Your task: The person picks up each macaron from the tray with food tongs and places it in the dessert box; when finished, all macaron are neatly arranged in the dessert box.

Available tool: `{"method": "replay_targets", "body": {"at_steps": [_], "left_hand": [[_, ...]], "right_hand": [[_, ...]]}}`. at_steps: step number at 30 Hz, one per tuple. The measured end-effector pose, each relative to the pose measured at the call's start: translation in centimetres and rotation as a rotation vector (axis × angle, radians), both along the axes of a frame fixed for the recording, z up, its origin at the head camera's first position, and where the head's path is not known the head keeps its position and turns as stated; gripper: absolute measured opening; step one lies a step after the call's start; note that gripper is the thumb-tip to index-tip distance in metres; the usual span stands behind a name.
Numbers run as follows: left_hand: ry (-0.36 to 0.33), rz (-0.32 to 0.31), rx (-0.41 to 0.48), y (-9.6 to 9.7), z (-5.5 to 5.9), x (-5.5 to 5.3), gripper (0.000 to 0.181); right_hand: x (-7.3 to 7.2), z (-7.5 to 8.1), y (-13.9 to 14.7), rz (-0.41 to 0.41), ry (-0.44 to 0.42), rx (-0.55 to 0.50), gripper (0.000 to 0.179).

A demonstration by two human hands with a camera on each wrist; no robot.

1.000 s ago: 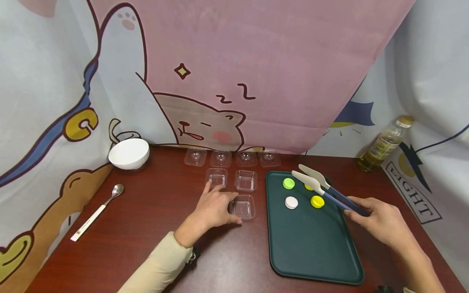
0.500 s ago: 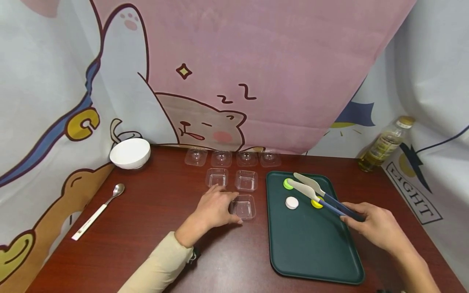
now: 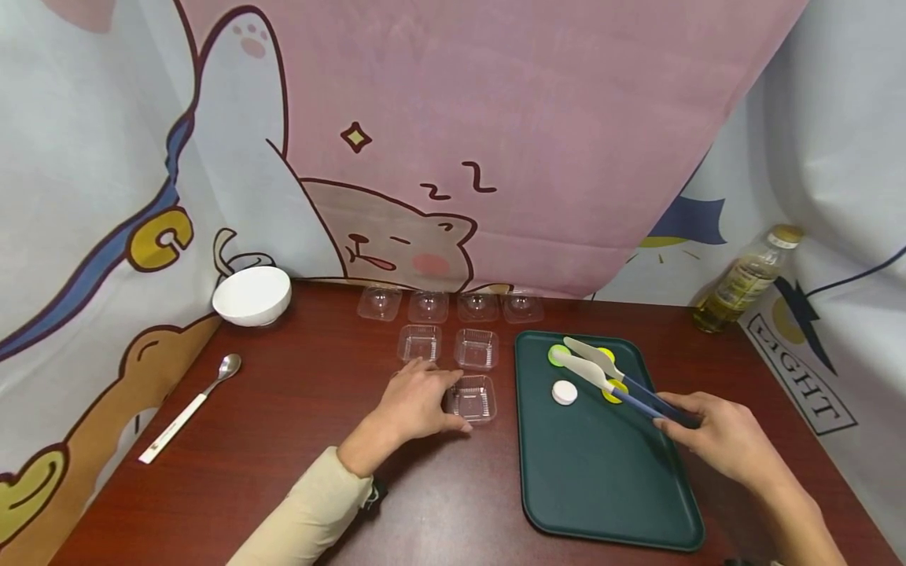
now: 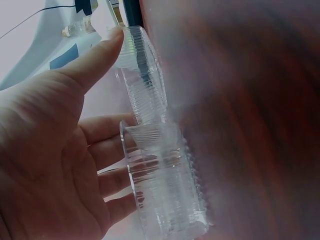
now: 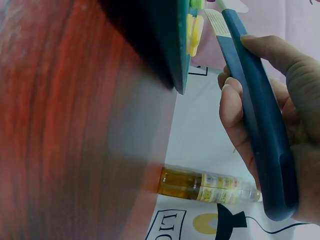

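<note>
Tongs (image 3: 628, 399) shifted left, gripped by right fingers (image 5: 231, 107), near green disc (image 3: 558, 348)

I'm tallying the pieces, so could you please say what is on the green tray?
A white disc, a green disc and two yellow discs lie on the tray. The tongs in the right hand hide parts of the green and yellow ones from view.

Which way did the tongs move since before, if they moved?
Yes, the tongs moved left over the tray, toward the green piece.
</note>
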State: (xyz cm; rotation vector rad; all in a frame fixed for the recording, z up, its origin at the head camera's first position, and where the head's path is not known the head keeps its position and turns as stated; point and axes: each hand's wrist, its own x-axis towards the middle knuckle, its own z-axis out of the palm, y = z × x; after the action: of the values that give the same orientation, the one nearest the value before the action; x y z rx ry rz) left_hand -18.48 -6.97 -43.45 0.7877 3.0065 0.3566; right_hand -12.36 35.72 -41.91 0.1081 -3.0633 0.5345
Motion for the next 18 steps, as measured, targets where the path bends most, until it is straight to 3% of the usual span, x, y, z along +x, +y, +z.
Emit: {"method": "replay_targets", "body": {"at_steps": [11, 18], "left_hand": [[-0.021, -0.023, -0.019, 0.06, 0.2, 0.04, 0.099], [-0.024, -0.016, 0.017, -0.46, 0.4, -0.07, 0.093]], "right_hand": [[-0.07, -0.07, 0.07, 0.0, -0.012, 0.005, 0.049], [-0.18, -0.22, 0.02, 0.014, -0.024, -0.008, 0.049]]}}
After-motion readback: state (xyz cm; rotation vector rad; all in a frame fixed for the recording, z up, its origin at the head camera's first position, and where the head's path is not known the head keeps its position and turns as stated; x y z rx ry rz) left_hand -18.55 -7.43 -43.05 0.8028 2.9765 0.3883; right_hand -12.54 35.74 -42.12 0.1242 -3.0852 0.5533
